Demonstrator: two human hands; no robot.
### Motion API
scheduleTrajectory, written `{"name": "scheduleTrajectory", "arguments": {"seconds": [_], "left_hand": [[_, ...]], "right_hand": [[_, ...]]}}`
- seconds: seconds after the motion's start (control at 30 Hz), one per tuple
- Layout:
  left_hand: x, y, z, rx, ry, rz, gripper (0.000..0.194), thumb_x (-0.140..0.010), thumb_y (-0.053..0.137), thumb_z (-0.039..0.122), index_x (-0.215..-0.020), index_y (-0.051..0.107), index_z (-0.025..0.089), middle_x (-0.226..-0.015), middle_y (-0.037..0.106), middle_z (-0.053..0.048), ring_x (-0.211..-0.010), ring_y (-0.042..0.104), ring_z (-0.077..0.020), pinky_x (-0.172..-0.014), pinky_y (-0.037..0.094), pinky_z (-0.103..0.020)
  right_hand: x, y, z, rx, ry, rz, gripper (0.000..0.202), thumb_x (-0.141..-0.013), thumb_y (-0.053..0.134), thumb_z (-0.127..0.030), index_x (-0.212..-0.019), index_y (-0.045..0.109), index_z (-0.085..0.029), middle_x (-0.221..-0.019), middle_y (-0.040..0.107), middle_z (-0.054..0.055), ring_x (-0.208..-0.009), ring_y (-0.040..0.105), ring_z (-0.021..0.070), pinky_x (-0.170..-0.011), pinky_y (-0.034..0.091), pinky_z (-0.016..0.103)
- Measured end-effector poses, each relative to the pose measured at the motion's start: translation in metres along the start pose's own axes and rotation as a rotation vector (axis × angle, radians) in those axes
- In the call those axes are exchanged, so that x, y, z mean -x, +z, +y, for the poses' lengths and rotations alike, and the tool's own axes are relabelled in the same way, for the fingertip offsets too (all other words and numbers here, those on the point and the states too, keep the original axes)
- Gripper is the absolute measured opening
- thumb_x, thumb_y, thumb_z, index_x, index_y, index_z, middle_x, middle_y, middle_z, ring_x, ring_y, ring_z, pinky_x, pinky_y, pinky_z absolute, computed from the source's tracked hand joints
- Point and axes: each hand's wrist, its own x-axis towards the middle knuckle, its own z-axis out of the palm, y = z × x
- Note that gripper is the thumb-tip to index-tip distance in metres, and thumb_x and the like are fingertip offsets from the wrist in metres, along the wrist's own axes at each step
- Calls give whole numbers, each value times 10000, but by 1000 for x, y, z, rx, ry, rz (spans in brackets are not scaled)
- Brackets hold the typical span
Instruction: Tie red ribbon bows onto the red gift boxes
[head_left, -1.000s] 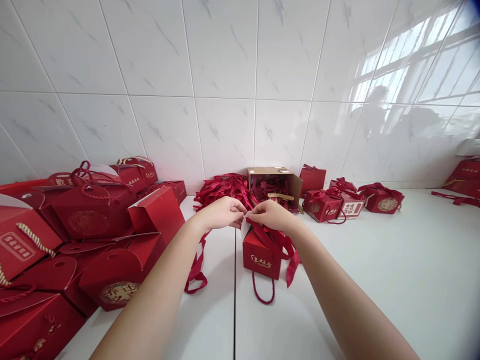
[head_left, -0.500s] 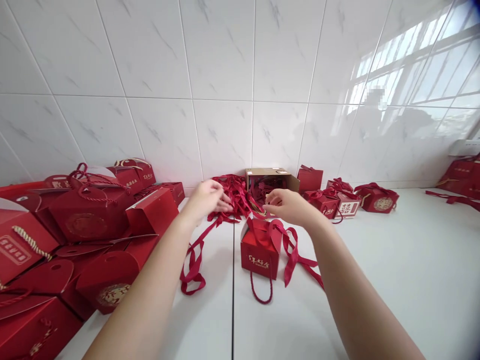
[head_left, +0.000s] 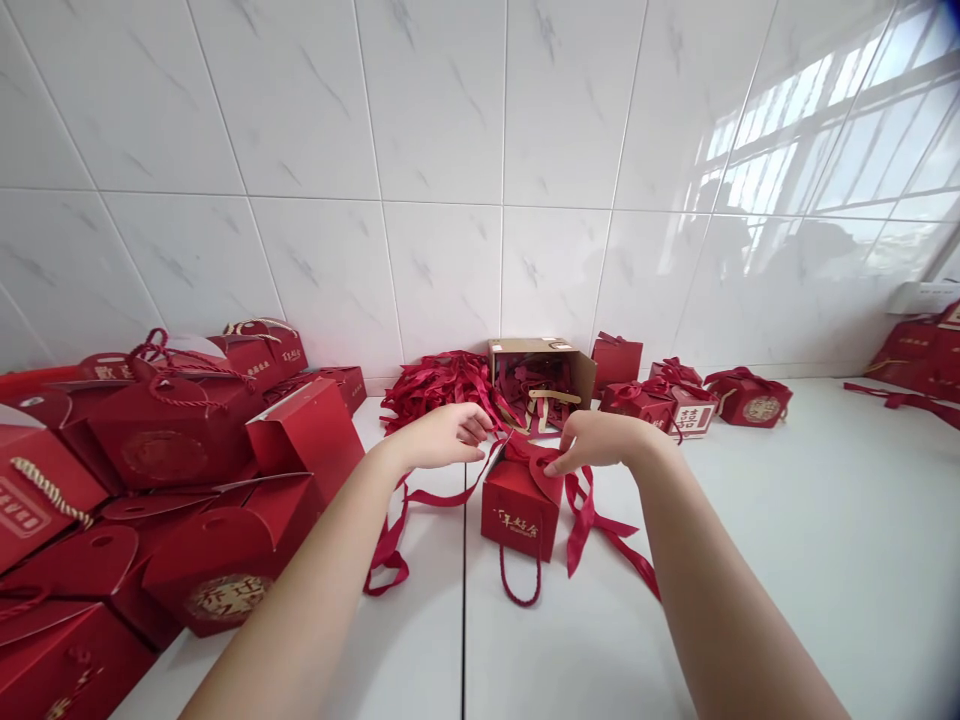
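A red paper gift box (head_left: 517,508) with gold lettering stands before me, its dark red cord handle (head_left: 521,600) hanging down the front. A red ribbon (head_left: 442,498) runs through its top, with tails trailing to both sides. My right hand (head_left: 604,440) is at the top flap, thumb pressed on the flap and fingers behind it, partly hidden. Just left of the box top, my left hand (head_left: 450,437) hovers with fingers loosely bent and apart, close to the ribbon. Nothing shows in its grasp.
Many red gift boxes (head_left: 180,430) are piled at the left. A heap of red ribbons (head_left: 442,385) lies beside an open cardboard box (head_left: 585,372) with tag-like pieces inside. Tied boxes (head_left: 750,398) stand at the back right, before a tiled wall (head_left: 442,270).
My left hand has moved right and down toward the box top. My right hand has lowered onto the flap. The left ribbon tail now stretches from the box top.
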Motion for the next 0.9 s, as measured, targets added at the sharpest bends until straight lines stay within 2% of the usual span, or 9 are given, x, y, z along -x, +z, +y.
{"name": "scheduleTrajectory", "arguments": {"seconds": [0.1,0.27,0.4,0.5,0.6,0.67,0.8,0.9], "left_hand": [[-5,8,-2,-32,75,-22,298,-649,649,212,-927,547,181,-965,635,-68,-912,612,-191,-820,488,-342],[-7,6,-6,-43,36,25,225,-680,573,196,-898,517,190,-792,615,-17,-760,610,-164,-712,489,-315],[-6,4,-7,-35,19,41,233,-690,564,220,-916,511,195,-867,608,-28,-843,604,-176,-742,478,-313],[-6,10,-3,-87,20,5,265,-678,608,271,-916,517,199,-987,609,-52,-913,592,-197,-745,476,-308],[-7,19,3,-183,25,75,256,-681,609,301,-906,526,212,-976,618,-47,-866,596,-199,-688,472,-293],[-6,25,7,-230,35,112,212,-696,586,298,-888,551,216,-927,628,-40,-823,593,-193,-657,459,-278],[-6,29,10,-261,23,112,155,-720,524,256,-841,614,222,-794,636,-22,-715,578,-179,-595,417,-262],[-7,25,9,-242,-15,151,170,-731,480,245,-808,628,216,-791,644,-23,-687,566,-173,-580,398,-260]], "right_hand": [[-10,4,1,-59,-30,64,528,-541,745,-493,-942,649,-163,-982,640,103,-829,600,241,-586,434,292],[-21,8,0,-111,-64,122,473,-591,742,-391,-1000,643,-177,-980,656,82,-848,608,221,-636,444,275],[-21,8,-1,-106,-18,169,438,-610,724,-381,-987,626,-180,-973,646,80,-787,613,198,-597,444,262],[-14,5,-2,-81,27,177,339,-594,733,-325,-875,620,-172,-900,637,77,-717,595,186,-546,422,260],[-5,1,-4,-50,42,129,199,-576,729,-259,-654,566,-176,-700,601,42,-605,543,164,-475,366,259],[1,0,-5,-37,18,65,236,-568,726,-243,-547,499,-185,-581,534,5,-521,479,134,-440,314,256],[5,-2,-4,-48,-73,-32,265,-604,694,-275,-510,460,-193,-520,445,-31,-464,376,98,-434,249,258],[2,0,-3,-82,-123,-18,292,-685,625,-346,-521,436,-196,-533,424,-30,-469,348,99,-447,238,266]]}}
